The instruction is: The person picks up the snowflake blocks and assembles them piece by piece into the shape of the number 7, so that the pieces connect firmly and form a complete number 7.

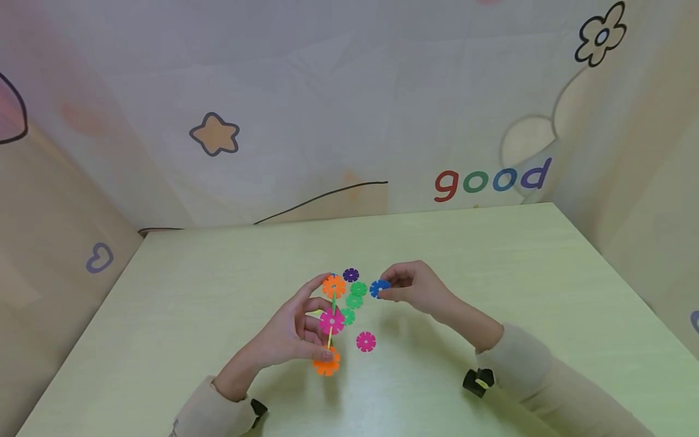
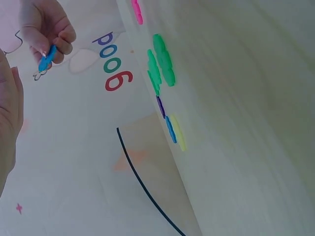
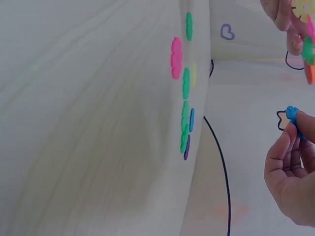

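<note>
With the left hand (image 1: pixel 297 331) gripping the chain (image 1: pixel 330 321) steady, the right hand (image 1: pixel 415 288), pinching the blue disc (image 1: pixel 378 289), should align slot to slot before pressing.

The light is soft, even and rather bright, without glare. In the head view, faint shadows lie on the table (image 1: pixel 491 255) under the hands, so the light seems to come from above. This view is sharp in the middle, and its edges bend a little. Both wrist views are paler and softer; the near fingers (image 3: pixel 283 162) and flat pieces (image 2: pixel 162 59) look slightly blurred.
</note>
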{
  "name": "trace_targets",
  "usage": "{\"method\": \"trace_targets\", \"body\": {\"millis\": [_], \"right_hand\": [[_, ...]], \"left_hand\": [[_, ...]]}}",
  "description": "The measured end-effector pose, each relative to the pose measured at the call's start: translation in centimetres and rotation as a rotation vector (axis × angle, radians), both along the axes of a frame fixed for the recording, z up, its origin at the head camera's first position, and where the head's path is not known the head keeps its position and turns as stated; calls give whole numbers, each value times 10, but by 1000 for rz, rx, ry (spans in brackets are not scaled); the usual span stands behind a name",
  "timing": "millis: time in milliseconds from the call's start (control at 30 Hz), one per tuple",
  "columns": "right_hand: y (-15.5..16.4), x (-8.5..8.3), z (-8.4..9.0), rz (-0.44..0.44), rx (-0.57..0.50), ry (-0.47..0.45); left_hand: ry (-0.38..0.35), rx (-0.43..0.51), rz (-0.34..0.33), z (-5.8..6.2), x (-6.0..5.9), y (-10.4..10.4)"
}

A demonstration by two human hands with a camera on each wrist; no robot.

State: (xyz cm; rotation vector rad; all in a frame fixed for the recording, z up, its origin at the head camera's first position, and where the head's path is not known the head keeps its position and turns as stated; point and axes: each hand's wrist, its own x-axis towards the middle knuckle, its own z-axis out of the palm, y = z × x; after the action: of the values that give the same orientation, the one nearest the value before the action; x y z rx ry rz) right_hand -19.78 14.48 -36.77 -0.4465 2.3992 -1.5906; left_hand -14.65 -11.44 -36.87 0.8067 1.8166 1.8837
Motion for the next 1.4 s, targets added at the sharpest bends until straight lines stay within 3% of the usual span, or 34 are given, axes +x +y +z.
{"method": "trace_targets", "body": {"millis": [667, 1033, 1400], "right_hand": [[-7, 20, 6, -11, -132, 26], [-16, 26, 1, -4, -190, 164], [-21, 30, 0, -47, -222, 222]], "left_hand": [[-36, -36, -44, -3, 0, 6], [-55, 4, -57, 0, 3, 10], [-18, 10, -86, -1, 2, 10]]}}
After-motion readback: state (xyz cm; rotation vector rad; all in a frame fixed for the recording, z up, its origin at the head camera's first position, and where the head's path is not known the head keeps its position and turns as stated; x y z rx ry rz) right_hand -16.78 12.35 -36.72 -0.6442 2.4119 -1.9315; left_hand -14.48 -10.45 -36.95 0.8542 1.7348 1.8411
